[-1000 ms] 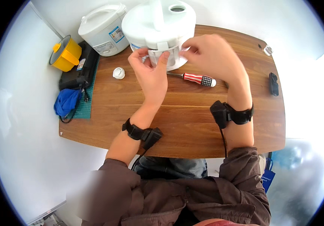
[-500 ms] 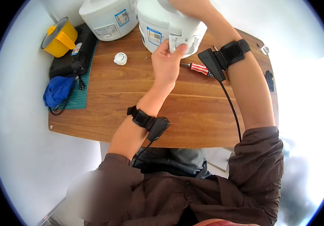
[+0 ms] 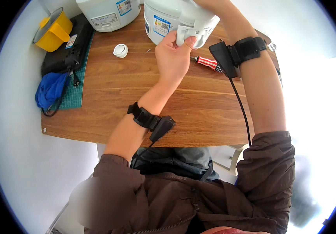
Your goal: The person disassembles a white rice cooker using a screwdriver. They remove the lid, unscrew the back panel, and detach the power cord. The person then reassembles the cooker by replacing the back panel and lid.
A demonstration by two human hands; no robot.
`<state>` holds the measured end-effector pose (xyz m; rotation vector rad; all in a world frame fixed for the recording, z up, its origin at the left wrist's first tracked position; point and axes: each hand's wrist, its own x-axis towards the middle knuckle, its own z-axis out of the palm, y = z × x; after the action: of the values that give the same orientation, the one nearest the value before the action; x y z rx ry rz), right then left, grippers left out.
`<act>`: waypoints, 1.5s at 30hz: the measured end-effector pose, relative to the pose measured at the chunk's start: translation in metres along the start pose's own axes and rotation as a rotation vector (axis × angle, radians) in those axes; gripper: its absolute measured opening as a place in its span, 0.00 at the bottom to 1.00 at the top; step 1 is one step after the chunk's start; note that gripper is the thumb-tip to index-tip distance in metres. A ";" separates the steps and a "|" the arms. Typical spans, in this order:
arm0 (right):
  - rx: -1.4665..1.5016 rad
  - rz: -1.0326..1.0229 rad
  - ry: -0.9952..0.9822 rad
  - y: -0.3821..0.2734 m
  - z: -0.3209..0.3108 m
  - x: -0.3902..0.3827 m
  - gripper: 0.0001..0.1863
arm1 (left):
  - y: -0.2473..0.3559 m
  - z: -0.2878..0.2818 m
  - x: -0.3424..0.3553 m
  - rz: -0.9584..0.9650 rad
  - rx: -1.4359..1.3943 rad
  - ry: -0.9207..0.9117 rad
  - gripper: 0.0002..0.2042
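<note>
A white rice cooker [image 3: 168, 12] stands at the far side of the wooden table, its top cut off by the picture's edge. My left hand [image 3: 173, 58] is closed on a white plastic piece [image 3: 182, 32] at the cooker's near right side, thumb pressed flat on it. Whether that piece is loose or fixed to the body I cannot tell. My right hand [image 3: 213, 4] reaches over the cooker's upper right; its fingers are out of the picture. A screwdriver [image 3: 208, 62] with a red-and-white striped handle lies under my right wrist's black strap device.
Left of the cooker are a second white rice cooker [image 3: 109, 17], a white round cap [image 3: 120, 50] and a small screw [image 3: 148, 50]. Farther left, a yellow pot [image 3: 54, 33] sits on a black device [image 3: 64, 54], near a blue cloth [image 3: 50, 90] and a green cutting mat [image 3: 74, 102].
The whole view has shifted, so the table and its things sit slightly higher and farther left. My left hand keeps its hold on the white plastic piece.
</note>
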<state>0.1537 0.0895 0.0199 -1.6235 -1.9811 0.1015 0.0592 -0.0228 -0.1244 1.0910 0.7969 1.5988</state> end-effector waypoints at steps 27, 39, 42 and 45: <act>-0.025 -0.030 -0.027 0.010 0.003 0.002 0.33 | 0.009 0.040 -0.010 0.084 -0.313 0.103 0.06; -0.009 -0.021 -0.034 0.017 -0.002 -0.001 0.34 | 0.015 -0.032 -0.022 0.273 0.041 -0.019 0.07; -0.013 -0.047 0.011 0.023 0.003 0.000 0.34 | 0.018 -0.047 -0.023 0.279 0.135 -0.060 0.08; 0.020 -0.098 0.001 0.012 0.024 0.008 0.33 | 0.030 -0.088 -0.028 0.205 0.347 0.042 0.12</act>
<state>0.1525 0.1072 -0.0022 -1.5113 -2.0480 0.0826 -0.0309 -0.0568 -0.1379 1.4272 1.0450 1.6961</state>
